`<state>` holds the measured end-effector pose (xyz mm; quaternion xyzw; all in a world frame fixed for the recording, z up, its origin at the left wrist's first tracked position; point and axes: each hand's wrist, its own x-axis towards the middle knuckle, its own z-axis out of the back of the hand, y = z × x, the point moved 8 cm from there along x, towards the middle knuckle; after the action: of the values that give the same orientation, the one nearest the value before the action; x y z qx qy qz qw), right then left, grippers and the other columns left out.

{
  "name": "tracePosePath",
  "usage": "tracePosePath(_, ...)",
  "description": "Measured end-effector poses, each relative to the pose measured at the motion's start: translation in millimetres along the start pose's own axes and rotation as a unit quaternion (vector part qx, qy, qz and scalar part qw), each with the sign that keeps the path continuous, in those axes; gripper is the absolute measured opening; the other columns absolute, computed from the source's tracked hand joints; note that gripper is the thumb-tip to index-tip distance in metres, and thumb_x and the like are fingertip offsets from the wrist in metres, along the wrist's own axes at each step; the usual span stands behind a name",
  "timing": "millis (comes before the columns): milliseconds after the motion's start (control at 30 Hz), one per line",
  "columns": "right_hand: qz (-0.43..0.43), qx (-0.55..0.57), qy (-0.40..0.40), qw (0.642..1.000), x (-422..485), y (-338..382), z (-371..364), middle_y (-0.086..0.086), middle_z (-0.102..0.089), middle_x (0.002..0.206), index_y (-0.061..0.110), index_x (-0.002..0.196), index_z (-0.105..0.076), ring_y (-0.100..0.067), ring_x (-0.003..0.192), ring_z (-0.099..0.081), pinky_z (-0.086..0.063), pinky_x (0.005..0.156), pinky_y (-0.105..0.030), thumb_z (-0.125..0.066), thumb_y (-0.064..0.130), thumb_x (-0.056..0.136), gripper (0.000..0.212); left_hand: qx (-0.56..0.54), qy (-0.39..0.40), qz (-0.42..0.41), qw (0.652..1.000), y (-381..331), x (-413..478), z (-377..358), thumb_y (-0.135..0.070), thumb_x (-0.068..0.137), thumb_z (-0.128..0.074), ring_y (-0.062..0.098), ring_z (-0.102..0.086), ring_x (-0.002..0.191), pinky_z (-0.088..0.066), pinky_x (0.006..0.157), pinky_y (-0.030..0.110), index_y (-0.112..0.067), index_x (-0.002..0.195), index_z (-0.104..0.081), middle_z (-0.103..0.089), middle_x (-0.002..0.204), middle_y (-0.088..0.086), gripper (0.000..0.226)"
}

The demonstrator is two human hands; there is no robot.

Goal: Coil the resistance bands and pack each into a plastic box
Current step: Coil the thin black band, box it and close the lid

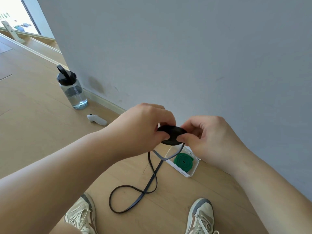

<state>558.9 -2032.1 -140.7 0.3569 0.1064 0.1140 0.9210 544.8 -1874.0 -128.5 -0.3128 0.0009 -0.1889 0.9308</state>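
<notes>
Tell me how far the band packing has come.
Done: the green band lies coiled in the white box. In hand: left hand and right hand pinch the partly wound black band. Left: wind its loose tail off the floor, then box it.

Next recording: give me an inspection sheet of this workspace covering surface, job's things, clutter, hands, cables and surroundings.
Surface: light wooden floor; the person stands on it.
Job's things: black band partly coiled, held above the floor, with its loose length trailing down onto the floor. The green band lies coiled inside the open plastic box by the wall.
Clutter: water bottle upright near the wall; white controller lying beside it.
Grippers: left hand and right hand both pinch the black coil.
Cables: nothing seen.
Surroundings: grey wall; shoes at the bottom edge.
</notes>
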Motion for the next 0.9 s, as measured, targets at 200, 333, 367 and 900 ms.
tracePosePath(200,-0.025,0.074,-0.023,0.997,-1,-3,10,0.012,-0.076,0.072,0.037,0.092,-0.082,-0.009,0.07,-0.069,-0.06,0.075,-0.029,-0.085,0.027,0.082,0.014,-0.073,0.003,0.115,0.991,25,-1,3,-0.024,0.089,-0.075,0.004,-0.064,0.083,-0.055,0.071,0.022,-0.035,0.093,-0.065,-0.07,0.088,-0.014,0.015)
tracePosePath(333,-0.036,0.123,-0.002,0.992,0,-2,8,0.005,-0.08,0.077,0.033,0.095,-0.082,-0.015,0.074,-0.077,-0.063,0.087,-0.041,-0.079,0.015,0.088,0.019,-0.179,0.007,0.149,0.973,33,-5,4,-0.022,0.088,-0.08,0.007,-0.072,0.081,-0.061,0.076,0.027,-0.032,0.092,-0.067,-0.077,0.088,-0.008,0.016)
tracePosePath(367,-0.034,0.122,-0.005,0.992,0,-1,9,0.006,-0.08,0.077,0.032,0.095,-0.081,-0.012,0.073,-0.077,-0.064,0.086,-0.039,-0.077,0.012,0.09,0.021,-0.194,0.008,0.155,0.969,33,-5,4,-0.022,0.088,-0.08,0.01,-0.073,0.08,-0.062,0.077,0.032,-0.031,0.093,-0.068,-0.078,0.087,-0.006,0.016)
tracePosePath(900,-0.015,0.085,-0.015,0.996,1,0,4,0.01,-0.079,0.077,0.036,0.095,-0.08,-0.009,0.075,-0.075,-0.062,0.086,-0.036,-0.077,0.017,0.091,0.021,-0.136,-0.012,0.155,0.978,27,-6,7,-0.029,0.089,-0.078,0.009,-0.07,0.075,-0.063,0.076,0.038,-0.037,0.091,-0.065,-0.074,0.083,-0.01,0.015)
